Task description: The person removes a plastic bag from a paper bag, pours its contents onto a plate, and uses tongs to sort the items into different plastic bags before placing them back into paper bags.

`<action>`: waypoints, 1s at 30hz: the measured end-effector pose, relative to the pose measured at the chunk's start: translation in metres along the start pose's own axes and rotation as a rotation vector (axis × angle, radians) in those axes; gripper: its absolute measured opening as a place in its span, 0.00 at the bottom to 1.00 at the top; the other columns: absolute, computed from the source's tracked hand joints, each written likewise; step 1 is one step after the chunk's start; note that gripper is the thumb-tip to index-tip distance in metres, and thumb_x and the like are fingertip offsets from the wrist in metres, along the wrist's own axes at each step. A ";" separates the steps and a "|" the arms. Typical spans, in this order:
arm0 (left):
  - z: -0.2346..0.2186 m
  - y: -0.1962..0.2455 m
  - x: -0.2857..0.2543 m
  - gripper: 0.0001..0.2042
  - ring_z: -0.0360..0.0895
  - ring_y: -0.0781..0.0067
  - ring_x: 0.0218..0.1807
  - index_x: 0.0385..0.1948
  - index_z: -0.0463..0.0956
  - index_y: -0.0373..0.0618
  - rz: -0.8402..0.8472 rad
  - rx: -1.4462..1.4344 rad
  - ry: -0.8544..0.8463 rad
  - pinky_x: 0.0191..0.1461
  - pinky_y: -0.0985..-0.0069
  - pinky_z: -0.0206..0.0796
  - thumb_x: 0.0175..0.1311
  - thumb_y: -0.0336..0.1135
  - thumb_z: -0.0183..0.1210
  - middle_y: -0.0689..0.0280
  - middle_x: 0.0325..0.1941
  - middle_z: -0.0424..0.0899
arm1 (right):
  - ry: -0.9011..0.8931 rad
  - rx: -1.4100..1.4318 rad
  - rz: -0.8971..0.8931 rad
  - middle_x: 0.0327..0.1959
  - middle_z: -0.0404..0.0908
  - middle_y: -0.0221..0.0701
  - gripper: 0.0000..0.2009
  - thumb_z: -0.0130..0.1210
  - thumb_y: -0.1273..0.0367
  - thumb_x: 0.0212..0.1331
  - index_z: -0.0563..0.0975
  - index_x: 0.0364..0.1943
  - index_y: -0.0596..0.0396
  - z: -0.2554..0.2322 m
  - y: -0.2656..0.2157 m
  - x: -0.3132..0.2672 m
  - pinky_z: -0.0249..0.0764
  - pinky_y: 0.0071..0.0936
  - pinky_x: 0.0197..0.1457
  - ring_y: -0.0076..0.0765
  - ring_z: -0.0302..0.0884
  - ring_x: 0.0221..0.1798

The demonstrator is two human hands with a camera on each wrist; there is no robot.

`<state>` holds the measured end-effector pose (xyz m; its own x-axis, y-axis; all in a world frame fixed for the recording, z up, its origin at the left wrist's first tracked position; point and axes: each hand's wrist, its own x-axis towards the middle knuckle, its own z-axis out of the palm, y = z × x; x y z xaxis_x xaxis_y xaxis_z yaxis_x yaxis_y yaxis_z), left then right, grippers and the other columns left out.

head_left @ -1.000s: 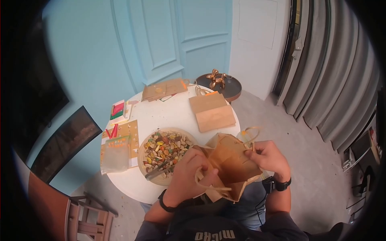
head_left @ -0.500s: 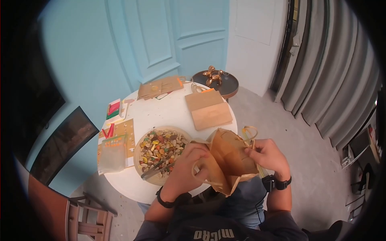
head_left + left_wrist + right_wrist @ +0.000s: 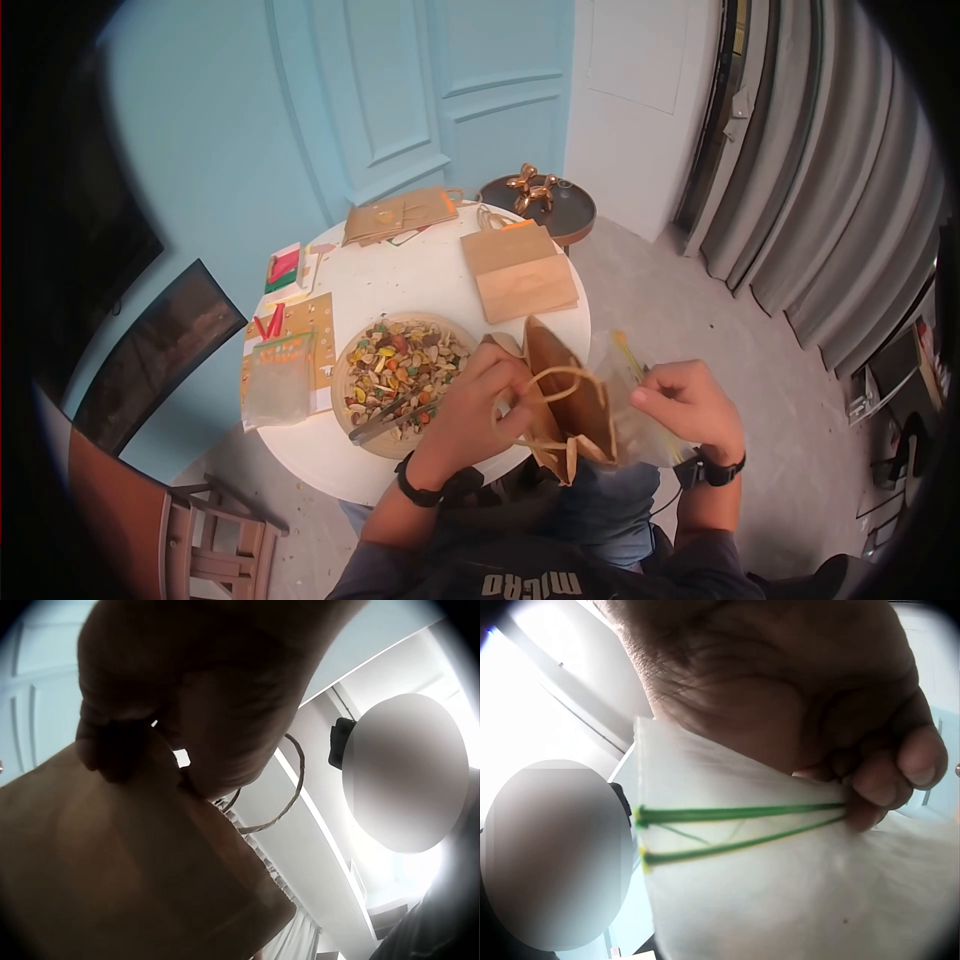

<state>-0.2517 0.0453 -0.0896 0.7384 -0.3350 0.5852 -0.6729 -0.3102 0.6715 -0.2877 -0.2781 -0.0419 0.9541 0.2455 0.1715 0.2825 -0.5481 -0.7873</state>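
My left hand (image 3: 475,405) pinches the near-left rim of a brown paper bag (image 3: 567,390). The bag is tilted with its mouth part open, and its twisted paper handles (image 3: 575,374) loop over the opening. In the left wrist view the thumb and fingers close on the paper bag (image 3: 135,862) at its top edge. To the right of it, my right hand (image 3: 693,403) holds a clear zip bag (image 3: 637,425). Its green and yellow zip strips (image 3: 735,813) run into the fingers in the right wrist view.
A round basket (image 3: 343,395) of mixed colourful pieces, with metal tongs (image 3: 385,422) across it, stands on the white table (image 3: 375,275). Folded paper bags (image 3: 525,280) lie further back. Another zip bag (image 3: 280,385) rests on a board at left. A chair (image 3: 225,545) stands lower left.
My right hand has let go of the paper bag's right side and moved right, holding the zip bag. The paper bag's mouth has narrowed. My left hand keeps its hold.
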 end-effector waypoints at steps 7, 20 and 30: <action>0.002 0.011 0.008 0.26 0.83 0.47 0.55 0.62 0.81 0.40 -0.075 0.030 0.001 0.62 0.61 0.78 0.57 0.24 0.65 0.54 0.53 0.81 | -0.283 0.468 -0.578 0.19 0.80 0.38 0.13 0.71 0.67 0.68 0.87 0.28 0.61 -0.067 -0.037 -0.029 0.62 0.38 0.24 0.38 0.74 0.18; 0.002 0.005 -0.006 0.37 0.83 0.51 0.65 0.77 0.72 0.40 -0.063 -0.057 -0.016 0.71 0.61 0.75 0.59 0.22 0.60 0.53 0.61 0.83 | 0.621 0.990 0.007 0.29 0.73 0.20 0.20 0.60 0.61 0.80 0.76 0.25 0.52 -0.007 -0.051 0.051 0.67 0.23 0.40 0.22 0.72 0.34; -0.003 -0.010 -0.005 0.20 0.83 0.57 0.58 0.53 0.77 0.41 0.015 -0.115 -0.131 0.64 0.64 0.75 0.57 0.19 0.60 0.56 0.56 0.83 | 0.294 0.449 -0.032 0.30 0.78 0.21 0.17 0.61 0.61 0.78 0.82 0.29 0.55 0.017 -0.034 0.067 0.63 0.20 0.39 0.17 0.71 0.35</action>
<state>-0.2488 0.0534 -0.0981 0.7115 -0.4545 0.5359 -0.6685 -0.2029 0.7155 -0.2347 -0.2293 -0.0133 0.9516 -0.0132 0.3071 0.3027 -0.1325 -0.9438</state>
